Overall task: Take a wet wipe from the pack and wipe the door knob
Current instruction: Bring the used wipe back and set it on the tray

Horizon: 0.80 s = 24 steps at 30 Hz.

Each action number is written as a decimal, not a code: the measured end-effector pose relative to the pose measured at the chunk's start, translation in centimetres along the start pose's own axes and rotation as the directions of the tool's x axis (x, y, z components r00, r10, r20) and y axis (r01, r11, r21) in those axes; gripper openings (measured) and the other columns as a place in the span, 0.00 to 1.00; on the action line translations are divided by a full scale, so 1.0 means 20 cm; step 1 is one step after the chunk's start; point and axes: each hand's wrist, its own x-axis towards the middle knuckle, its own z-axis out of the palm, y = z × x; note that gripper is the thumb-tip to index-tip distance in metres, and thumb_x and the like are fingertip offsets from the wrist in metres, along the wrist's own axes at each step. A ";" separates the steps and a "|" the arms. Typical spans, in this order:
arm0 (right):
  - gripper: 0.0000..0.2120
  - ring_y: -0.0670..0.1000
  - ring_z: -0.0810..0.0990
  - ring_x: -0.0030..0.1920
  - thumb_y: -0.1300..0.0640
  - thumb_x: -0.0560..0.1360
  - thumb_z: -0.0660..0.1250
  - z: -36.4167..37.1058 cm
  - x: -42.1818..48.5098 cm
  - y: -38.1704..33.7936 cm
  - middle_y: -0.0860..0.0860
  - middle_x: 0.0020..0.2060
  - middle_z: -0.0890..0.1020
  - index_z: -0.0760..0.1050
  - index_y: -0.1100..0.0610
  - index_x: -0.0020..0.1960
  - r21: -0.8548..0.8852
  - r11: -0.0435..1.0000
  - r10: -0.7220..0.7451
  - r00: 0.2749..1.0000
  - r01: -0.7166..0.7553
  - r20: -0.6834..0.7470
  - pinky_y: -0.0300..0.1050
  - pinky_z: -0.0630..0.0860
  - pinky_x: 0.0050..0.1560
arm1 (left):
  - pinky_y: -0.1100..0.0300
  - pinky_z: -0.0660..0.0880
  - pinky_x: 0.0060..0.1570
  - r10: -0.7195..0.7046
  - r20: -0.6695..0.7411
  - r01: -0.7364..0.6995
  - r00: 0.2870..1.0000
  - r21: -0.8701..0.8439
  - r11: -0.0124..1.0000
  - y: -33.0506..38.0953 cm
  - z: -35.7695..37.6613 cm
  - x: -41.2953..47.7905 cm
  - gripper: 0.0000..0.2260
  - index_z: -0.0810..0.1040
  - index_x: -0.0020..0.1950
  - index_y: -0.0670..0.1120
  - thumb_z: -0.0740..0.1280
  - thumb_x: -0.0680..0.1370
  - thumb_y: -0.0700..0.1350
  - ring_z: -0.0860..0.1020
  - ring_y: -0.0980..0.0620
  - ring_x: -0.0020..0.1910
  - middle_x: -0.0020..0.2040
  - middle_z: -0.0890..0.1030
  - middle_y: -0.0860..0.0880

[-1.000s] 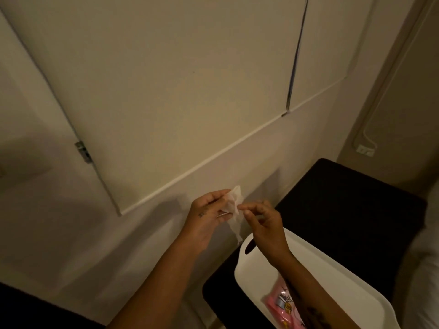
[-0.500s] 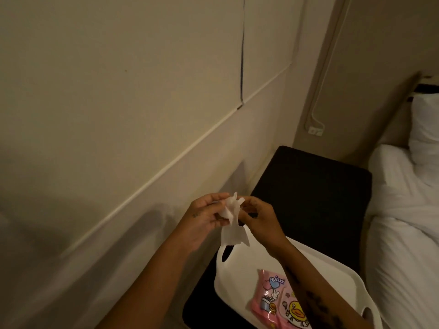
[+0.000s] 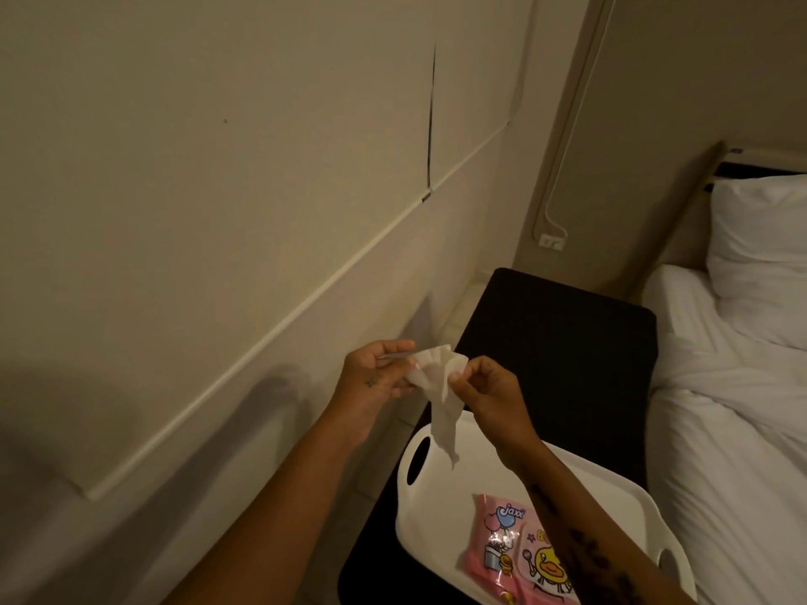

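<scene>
A white wet wipe (image 3: 438, 386) hangs between both hands, its top edge spread out and its lower end drooping over the tray. My left hand (image 3: 376, 377) pinches the wipe's left corner. My right hand (image 3: 484, 390) pinches the right corner. The pink wet wipe pack (image 3: 508, 550) with cartoon print lies flat on a white tray (image 3: 441, 513), partly hidden behind my right forearm. No door knob is in view.
The tray rests on a black side table (image 3: 563, 342) against a beige panelled wall (image 3: 218, 189). A bed with white sheets (image 3: 733, 430) and a pillow (image 3: 760, 238) stands to the right. A wall socket (image 3: 550, 242) sits behind the table.
The view has swung right, bringing the bed and more of the pack into sight. My hands have pulled the bunched wipe apart, so its top edge is wider now.
</scene>
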 end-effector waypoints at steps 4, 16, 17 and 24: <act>0.07 0.49 0.79 0.44 0.62 0.72 0.66 -0.02 0.00 0.04 0.50 0.40 0.79 0.71 0.56 0.37 0.025 0.999 0.043 0.999 -0.043 -0.028 0.38 0.78 0.41 | 0.62 0.81 0.40 0.004 -0.078 -0.001 0.997 0.043 0.999 -0.04 0.02 0.03 0.06 0.77 0.47 0.46 0.68 0.73 0.37 0.81 0.48 0.46 0.47 0.81 0.45; 0.09 0.48 0.79 0.44 0.62 0.69 0.71 -0.08 -0.04 0.15 0.50 0.44 0.79 0.74 0.53 0.46 -0.003 0.980 0.197 0.980 -0.197 -0.033 0.35 0.75 0.38 | 0.61 0.79 0.43 -0.056 0.063 0.053 0.996 0.049 0.997 -0.14 0.08 0.05 0.05 0.76 0.50 0.48 0.66 0.75 0.42 0.81 0.48 0.47 0.48 0.81 0.45; 0.08 0.48 0.79 0.44 0.62 0.69 0.71 -0.08 -0.05 0.16 0.49 0.43 0.80 0.74 0.52 0.44 0.015 0.981 0.193 0.980 -0.193 -0.045 0.34 0.75 0.37 | 0.58 0.79 0.46 -0.078 0.085 0.075 0.993 0.042 0.996 -0.16 0.08 0.05 0.06 0.76 0.51 0.47 0.66 0.75 0.44 0.80 0.47 0.50 0.51 0.80 0.44; 0.09 0.50 0.80 0.45 0.63 0.70 0.69 -0.12 -0.07 0.15 0.50 0.44 0.80 0.73 0.52 0.45 0.006 0.989 0.147 0.988 -0.147 -0.052 0.38 0.77 0.40 | 0.66 0.78 0.37 -0.040 0.208 -0.014 0.977 0.253 0.967 -0.21 0.10 0.05 0.10 0.76 0.47 0.56 0.71 0.71 0.43 0.80 0.54 0.48 0.48 0.80 0.55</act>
